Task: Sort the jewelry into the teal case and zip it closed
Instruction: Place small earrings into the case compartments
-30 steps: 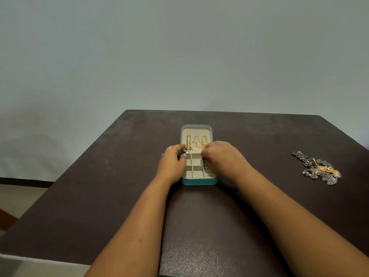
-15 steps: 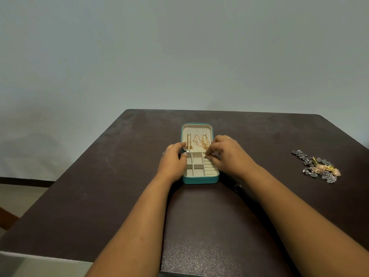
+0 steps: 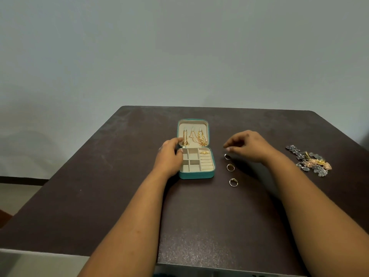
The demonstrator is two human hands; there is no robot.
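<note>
Teal case [image 3: 196, 174] lies open at centre of frame on the dark table [image 3: 99, 196], lid laid back toward the upper edge, tray half nearer the camera. Lid interior: three gold chains [image 3: 194, 137] hang from hooks, side by side. Tray: cream compartments on its left side, ring rolls on its right; one gold ring [image 3: 204, 152] sits at the top of the ring-roll section. Left hand [image 3: 169, 156] rests against the left side of the case, at the hinge line; thumb lies along the case edge, fingers curled loosely round that side; how firm the hold is cannot be told. Right hand [image 3: 248, 145] hovers right of the case, fingers bent downward, thumb and forefinger tips close together; whether they pinch anything cannot be told. Just below those fingertips, three rings in a column on the table: top ring [image 3: 227, 156] nearest the fingertips, middle ring [image 3: 230, 167] below it, bottom ring [image 3: 233, 182] lowest. All three lie apart from each other and from the case. Far right of frame: a heap of dark grey and gold-pink jewelry [image 3: 309, 161], well apart from the hands. Pale wall [image 3: 179, 47] fills the upper half.
</note>
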